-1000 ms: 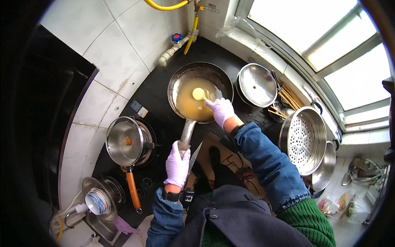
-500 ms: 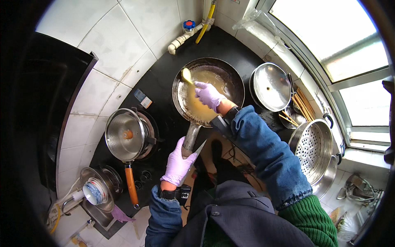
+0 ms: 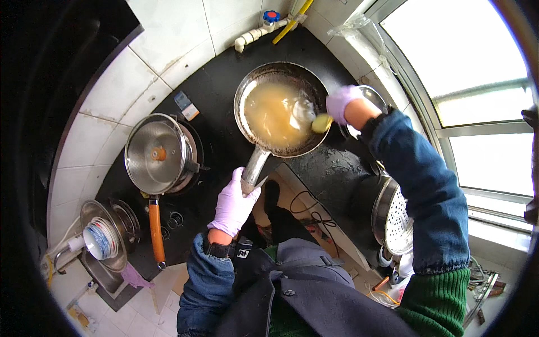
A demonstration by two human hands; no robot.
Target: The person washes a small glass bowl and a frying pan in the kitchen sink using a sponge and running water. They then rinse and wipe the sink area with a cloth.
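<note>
A metal wok (image 3: 241,115), worn dark at the rim, stands over the black counter with cloudy yellowish liquid (image 3: 275,115) in it. My left hand (image 3: 233,203), in a light purple glove, is closed round the wok's handle (image 3: 256,167). At the wok's right rim is a yellow-green utensil with a rounded head (image 3: 321,123); its exact kind is unclear. My gloved right hand (image 3: 343,104) is closed on it, blurred by motion, and hides its handle. The wet-looking counter lies just below the rim there.
On the left, a lidded pan (image 3: 154,143) with an orange-brown handle sits on a burner. Bowls in a metal basin (image 3: 90,208) stand lower left. A steamer pot (image 3: 387,210) and a lid (image 3: 370,96) are on the right, below the window. A pipe valve (image 3: 272,16) is at the back.
My right hand has moved with the utensil from the wok's left and middle to its right rim. My left hand still grips the handle. The whole view has shifted and turned somewhat.
</note>
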